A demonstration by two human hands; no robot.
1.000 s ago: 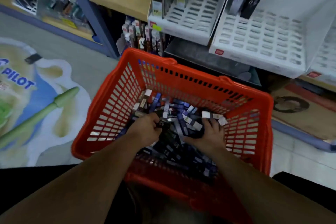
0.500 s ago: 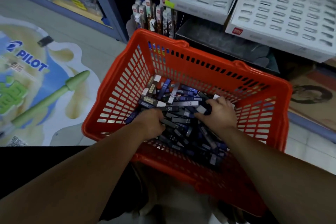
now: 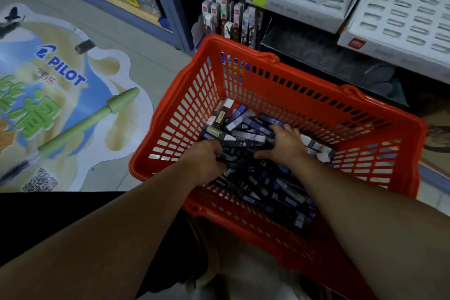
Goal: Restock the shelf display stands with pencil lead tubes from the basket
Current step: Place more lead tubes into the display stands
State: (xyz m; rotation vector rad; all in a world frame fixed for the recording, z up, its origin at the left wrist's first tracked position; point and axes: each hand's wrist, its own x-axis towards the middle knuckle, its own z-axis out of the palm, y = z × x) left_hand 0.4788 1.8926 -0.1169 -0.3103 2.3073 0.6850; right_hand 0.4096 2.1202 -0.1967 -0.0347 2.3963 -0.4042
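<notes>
- Basket: red slotted plastic, standing on the floor directly in front of the shelf unit; both forearms reach into it from the near side.
- Pencil lead tubes: loose pile of dark blue, black and white tubes on the basket floor, lying in mixed directions; "HB 05" and "07" are legible on several.
- Left hand: at the near-left of the pile, fingers and thumb curled round a few dark tubes.
- Right hand: palm down on the middle of the pile, fingers spread and nearly straight, thumb stretched toward the left hand; it grips nothing.
- Display stands: two white slotted stands on the shelf above the basket, most slots unfilled.
- Floor sticker: "PILOT" advert with a green pen, left of the basket.
</notes>
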